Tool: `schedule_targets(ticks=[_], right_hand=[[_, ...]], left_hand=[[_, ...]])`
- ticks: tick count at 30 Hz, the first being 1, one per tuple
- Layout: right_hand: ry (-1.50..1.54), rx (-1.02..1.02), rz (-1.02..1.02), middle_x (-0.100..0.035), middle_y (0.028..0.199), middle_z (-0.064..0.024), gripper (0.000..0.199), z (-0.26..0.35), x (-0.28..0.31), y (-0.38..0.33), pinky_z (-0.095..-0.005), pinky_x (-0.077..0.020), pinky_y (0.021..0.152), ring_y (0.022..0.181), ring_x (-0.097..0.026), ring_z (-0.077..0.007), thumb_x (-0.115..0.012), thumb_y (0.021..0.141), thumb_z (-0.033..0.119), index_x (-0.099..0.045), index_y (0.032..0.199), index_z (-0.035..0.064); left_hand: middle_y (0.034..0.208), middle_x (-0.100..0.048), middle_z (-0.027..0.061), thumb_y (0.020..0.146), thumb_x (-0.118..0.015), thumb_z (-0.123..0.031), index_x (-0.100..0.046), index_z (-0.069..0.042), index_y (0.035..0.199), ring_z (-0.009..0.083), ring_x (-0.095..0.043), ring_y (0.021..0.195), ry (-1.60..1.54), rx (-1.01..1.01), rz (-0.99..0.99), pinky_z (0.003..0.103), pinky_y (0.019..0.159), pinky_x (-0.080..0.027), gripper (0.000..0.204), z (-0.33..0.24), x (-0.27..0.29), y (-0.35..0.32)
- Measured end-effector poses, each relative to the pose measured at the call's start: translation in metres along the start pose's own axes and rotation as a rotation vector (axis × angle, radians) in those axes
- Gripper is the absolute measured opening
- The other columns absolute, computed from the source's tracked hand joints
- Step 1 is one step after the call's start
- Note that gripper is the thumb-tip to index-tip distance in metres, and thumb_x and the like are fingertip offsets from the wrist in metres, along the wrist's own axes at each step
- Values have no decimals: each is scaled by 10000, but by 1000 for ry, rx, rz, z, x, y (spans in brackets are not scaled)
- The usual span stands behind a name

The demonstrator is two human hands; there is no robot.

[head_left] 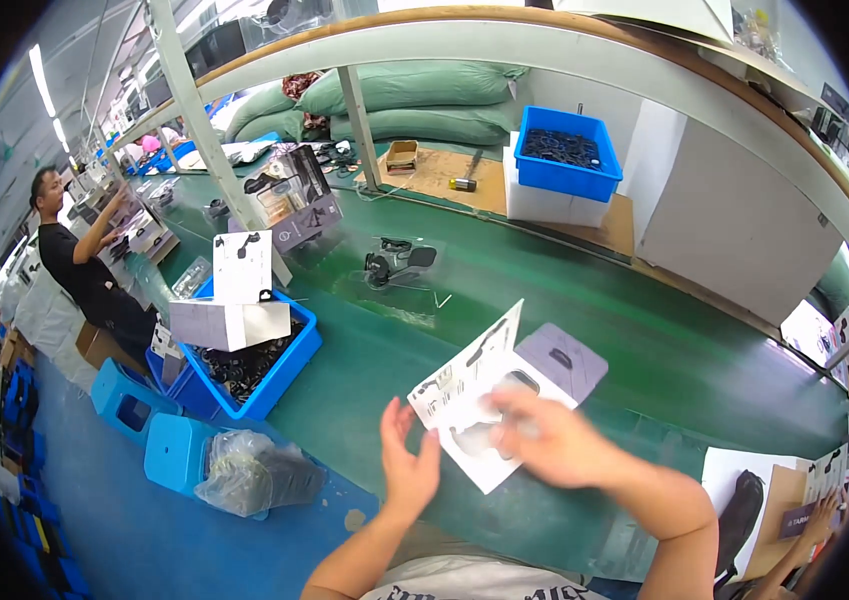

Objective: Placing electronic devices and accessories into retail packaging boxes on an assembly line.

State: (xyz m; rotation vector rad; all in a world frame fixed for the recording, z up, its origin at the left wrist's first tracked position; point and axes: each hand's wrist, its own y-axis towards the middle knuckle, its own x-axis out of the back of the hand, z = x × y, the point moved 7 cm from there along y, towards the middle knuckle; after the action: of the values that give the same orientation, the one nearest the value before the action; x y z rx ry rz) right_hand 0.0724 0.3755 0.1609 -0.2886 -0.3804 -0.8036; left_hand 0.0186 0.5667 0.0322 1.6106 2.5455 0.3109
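A white folded card (474, 441) with dark printed shapes stands half unfolded on the green bench before me, its left panel raised. My left hand (408, 466) is at the card's near left edge, fingers apart and thumb close to the fold. Over the right panel, my right hand (556, 440) is bent at the fingers and blurred by motion; what lies under its fingertips, if anything, I cannot make out. A greyish-purple card (572, 366) with a dark printed shape lies just beyond, partly under the white one.
A clear pack with black parts (399, 262) lies farther along the green bench (664, 330). Left, a blue bin (279, 385) holds black parts and cards, beside blue stools (174, 450). Another blue bin (569, 180) stands far right. Co-workers are at far left and lower right.
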Motion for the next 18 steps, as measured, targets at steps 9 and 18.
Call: schedule_targets(ticks=[9,18], right_hand=[[551,-746,-365,-671,1141,-232,469,-229,112,-7,-406,-574,823,967,-675,-324,-714,916,281,-627,1218,-68],[155,222,111,-710,1108,-57,274,-65,-85,-28,-322,-506,873,970,-642,-182,-636,981,190,-674,1220,59]], left_hand=[[1339,-472,227,833,-705,-69,-439,59,1392,334,-504,1184,379,-308,-179,439,1013,-453,632,-40,27,21],[1341,-518,201,727,-748,-269,-538,-24,1343,377,-509,1212,983,-474,280,497,1040,-392,695,-59,-14,-57]])
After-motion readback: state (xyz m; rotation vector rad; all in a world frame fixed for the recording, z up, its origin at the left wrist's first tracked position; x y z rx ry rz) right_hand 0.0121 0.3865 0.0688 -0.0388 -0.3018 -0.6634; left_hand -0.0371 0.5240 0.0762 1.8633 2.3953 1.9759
